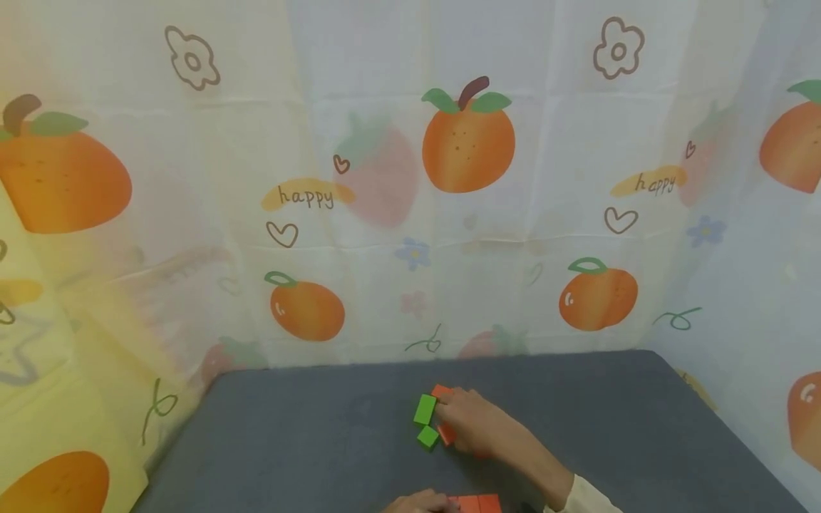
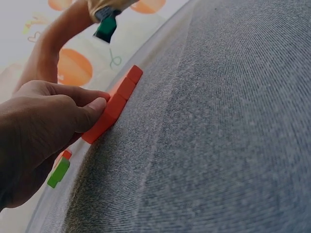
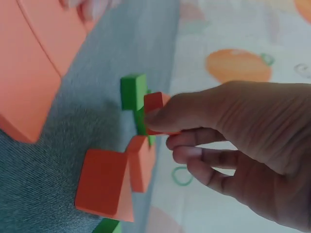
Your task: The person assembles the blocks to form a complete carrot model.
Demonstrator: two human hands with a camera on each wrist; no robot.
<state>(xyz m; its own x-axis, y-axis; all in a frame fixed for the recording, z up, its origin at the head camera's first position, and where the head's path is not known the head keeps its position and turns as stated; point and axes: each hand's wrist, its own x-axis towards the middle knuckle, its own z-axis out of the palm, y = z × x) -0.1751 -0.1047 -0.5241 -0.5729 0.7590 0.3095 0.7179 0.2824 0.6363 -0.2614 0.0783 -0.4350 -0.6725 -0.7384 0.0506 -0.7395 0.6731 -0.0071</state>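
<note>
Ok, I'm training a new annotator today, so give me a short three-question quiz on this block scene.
1. True or false: the right hand pinches a green block.
2. What colour is the row of blocks that the left hand touches?
3. The two green blocks lie: A) beside the right hand's fingers, B) stacked on the row, C) off the grey table.

Key: 1 false, it pinches an orange block; 2 orange; 3 A.

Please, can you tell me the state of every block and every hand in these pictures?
right hand: pinches an orange block
left hand: touches the orange row
orange row: flat on the grey table
green blocks: on the table, beside the right hand
</note>
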